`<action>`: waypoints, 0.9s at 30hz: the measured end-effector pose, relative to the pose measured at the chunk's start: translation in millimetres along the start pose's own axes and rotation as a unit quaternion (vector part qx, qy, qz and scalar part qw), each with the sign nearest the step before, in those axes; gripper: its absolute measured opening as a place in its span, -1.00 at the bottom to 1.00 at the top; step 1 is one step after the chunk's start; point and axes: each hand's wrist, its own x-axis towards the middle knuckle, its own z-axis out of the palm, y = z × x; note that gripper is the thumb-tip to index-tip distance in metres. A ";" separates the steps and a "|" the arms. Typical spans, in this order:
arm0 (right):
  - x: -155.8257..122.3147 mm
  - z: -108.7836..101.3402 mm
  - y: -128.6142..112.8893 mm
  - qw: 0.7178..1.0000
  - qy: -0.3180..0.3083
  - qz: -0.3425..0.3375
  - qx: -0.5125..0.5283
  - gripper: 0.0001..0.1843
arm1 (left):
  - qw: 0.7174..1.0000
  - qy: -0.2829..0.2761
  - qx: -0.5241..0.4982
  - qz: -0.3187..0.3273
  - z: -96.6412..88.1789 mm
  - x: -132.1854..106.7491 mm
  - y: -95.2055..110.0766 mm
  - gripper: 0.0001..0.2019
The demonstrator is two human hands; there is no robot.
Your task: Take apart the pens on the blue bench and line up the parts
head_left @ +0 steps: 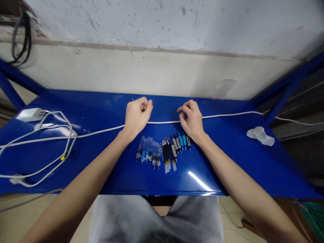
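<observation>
My left hand [138, 114] rests on the blue tabletop beside the white cable, its fingers curled in a loose fist with nothing visible inside. Across from it, my right hand [191, 119] lies near the same cable, fingers bent in towards the thumb, and nothing shows in them. Between my forearms are pen parts in side-by-side groups. Clear pen barrels [149, 148] with black or blue tips lie at the left. Small springs [160, 149] form a column beside them. Dark pen refills [167, 157] come after, then grey and blue pen upper parts [181, 141] below my right hand.
A white cable [101, 132] runs across the blue table [121, 184]. Its coils and a white power adapter [31, 114] lie at the left. Crumpled clear plastic [260, 135] sits at the right. A wall [152, 72] stands behind, with blue frame bars at both sides.
</observation>
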 end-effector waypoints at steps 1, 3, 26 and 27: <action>-0.1 0.5 1.1 1.000 -0.001 -0.001 0.001 -0.73 | 0.999 0.040 -0.014 0.015 8.4 6.8 -3.8 -0.56; -0.4 1.5 2.9 1.000 -0.004 -0.002 0.004 -0.73 | 0.995 0.080 -0.025 0.063 22.0 12.5 -14.1 -0.52; -4.4 -7.9 1.2 0.997 0.051 0.052 0.020 -0.49 | 0.978 0.090 0.032 0.183 27.5 -6.5 -32.8 -0.75; -4.8 -9.0 1.2 0.997 0.053 0.058 0.022 -0.44 | 0.979 0.091 0.039 0.178 27.5 -6.4 -33.2 -0.77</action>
